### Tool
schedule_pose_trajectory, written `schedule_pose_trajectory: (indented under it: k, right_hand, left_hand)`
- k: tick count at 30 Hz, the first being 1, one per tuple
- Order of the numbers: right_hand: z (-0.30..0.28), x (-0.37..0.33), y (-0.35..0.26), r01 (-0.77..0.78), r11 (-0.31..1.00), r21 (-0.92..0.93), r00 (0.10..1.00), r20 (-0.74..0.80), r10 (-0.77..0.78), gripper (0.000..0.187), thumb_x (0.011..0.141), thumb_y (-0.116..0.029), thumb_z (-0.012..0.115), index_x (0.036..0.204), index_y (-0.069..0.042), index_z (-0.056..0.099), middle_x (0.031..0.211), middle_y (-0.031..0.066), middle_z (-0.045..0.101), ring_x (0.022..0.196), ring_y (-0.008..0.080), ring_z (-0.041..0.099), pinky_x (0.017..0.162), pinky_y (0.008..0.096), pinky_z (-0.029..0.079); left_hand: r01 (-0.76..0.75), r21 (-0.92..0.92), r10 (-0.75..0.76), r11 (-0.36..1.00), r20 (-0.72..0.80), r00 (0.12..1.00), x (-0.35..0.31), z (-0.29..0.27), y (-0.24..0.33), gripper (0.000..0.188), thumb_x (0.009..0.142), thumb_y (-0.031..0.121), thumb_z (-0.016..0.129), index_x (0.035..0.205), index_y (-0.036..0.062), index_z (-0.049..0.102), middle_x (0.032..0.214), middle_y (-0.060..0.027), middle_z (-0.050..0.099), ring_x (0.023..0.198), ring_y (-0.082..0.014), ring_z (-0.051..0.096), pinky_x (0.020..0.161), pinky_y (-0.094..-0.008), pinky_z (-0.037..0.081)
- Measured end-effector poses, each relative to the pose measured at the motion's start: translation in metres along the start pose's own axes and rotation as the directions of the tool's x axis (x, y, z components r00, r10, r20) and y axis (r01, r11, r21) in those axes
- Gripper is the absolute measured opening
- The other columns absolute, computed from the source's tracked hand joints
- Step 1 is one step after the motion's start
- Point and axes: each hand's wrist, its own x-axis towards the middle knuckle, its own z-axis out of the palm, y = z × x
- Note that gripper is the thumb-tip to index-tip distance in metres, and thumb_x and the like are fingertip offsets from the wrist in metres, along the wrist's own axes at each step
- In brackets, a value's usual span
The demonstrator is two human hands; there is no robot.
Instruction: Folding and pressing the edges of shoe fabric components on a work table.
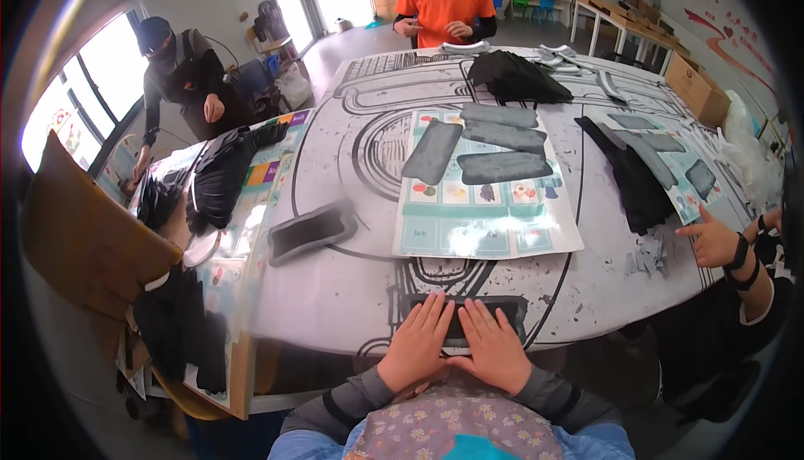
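Observation:
Both my hands lie flat on a dark rectangular pad with a blurred grey border (514, 309), at the near edge of the table. My left hand (419, 338) covers its left part and my right hand (490, 345) its right part. The fingers are stretched out and the thumbs come close together. Farther left lies another black pad with a grey rim (311, 232). Ahead of my hands, several grey oblong pieces (505, 168) rest on a printed pale-green sheet (486, 238).
The white table (335, 292) has black line drawings. Black cloth-like piles lie at the far side (511, 77) and right (628, 175). A person in orange (444, 7) stands opposite, another person (180, 70) at left. A co-worker's hand (716, 240) reaches in from the right.

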Motion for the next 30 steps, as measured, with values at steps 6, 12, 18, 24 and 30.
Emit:
schedule_pose_trajectory:
  k: [6,12,18,24,30]
  right_hand:
    - [-0.009,-0.018,0.018,-0.119,0.991,-0.064,0.989,0.082,0.124,0.1,0.093,-0.066,0.063,0.158,0.006,0.037,0.166,0.0233,0.037,0.155,0.0375,0.035,0.121,0.0644,0.027]
    - [-0.018,-0.034,0.024,-0.244,0.967,-0.069,0.965,0.085,0.25,0.099,0.093,-0.06,0.067,0.159,0.006,0.034,0.168,0.0232,0.033,0.157,0.0366,0.03,0.124,0.0636,0.019]
    - [-0.017,-0.04,0.03,-0.194,0.976,-0.094,0.971,0.12,0.205,0.097,0.093,-0.057,0.069,0.159,0.006,0.035,0.167,0.0226,0.034,0.156,0.0374,0.031,0.123,0.0675,0.019]
    - [-0.019,-0.054,0.02,-0.167,0.979,-0.116,0.967,0.174,0.186,0.09,0.092,-0.041,0.074,0.158,0.005,0.035,0.167,0.0221,0.034,0.156,0.0351,0.033,0.119,0.0742,0.019]
    - [-0.008,-0.064,0.022,-0.166,0.985,-0.057,0.986,0.006,0.166,0.078,0.077,-0.01,0.075,0.15,0.0,0.051,0.159,0.0177,0.048,0.149,0.032,0.045,0.119,0.075,0.019]
  left_hand:
    - [0.077,-0.024,-0.077,0.997,0.019,0.997,0.004,-0.006,-0.004,0.101,0.073,0.033,0.084,0.156,-0.0052,0.039,0.162,-0.0291,0.038,0.153,-0.0399,0.036,0.124,-0.049,0.033]
    - [0.085,-0.042,-0.084,0.995,0.019,0.996,0.005,-0.009,-0.002,0.105,0.072,0.032,0.086,0.157,-0.0054,0.037,0.163,-0.0291,0.037,0.154,-0.0395,0.034,0.125,-0.0468,0.031]
    - [0.069,-0.055,-0.068,0.996,0.011,0.998,-0.002,-0.003,-0.004,0.104,0.072,0.031,0.087,0.157,-0.0049,0.038,0.163,-0.0279,0.038,0.155,-0.0389,0.035,0.125,-0.0465,0.031]
    - [0.022,-0.076,-0.022,0.997,-0.009,1.0,-0.017,-0.006,0.002,0.093,0.074,0.027,0.083,0.152,-0.0039,0.044,0.162,-0.0266,0.039,0.153,-0.0366,0.038,0.123,-0.0462,0.036]
    - [0.001,-0.029,-0.002,1.0,-0.037,0.999,-0.021,-0.006,0.002,0.083,0.074,0.03,0.085,0.146,0.0033,0.053,0.159,-0.0249,0.044,0.149,-0.0377,0.043,0.121,-0.047,0.039]
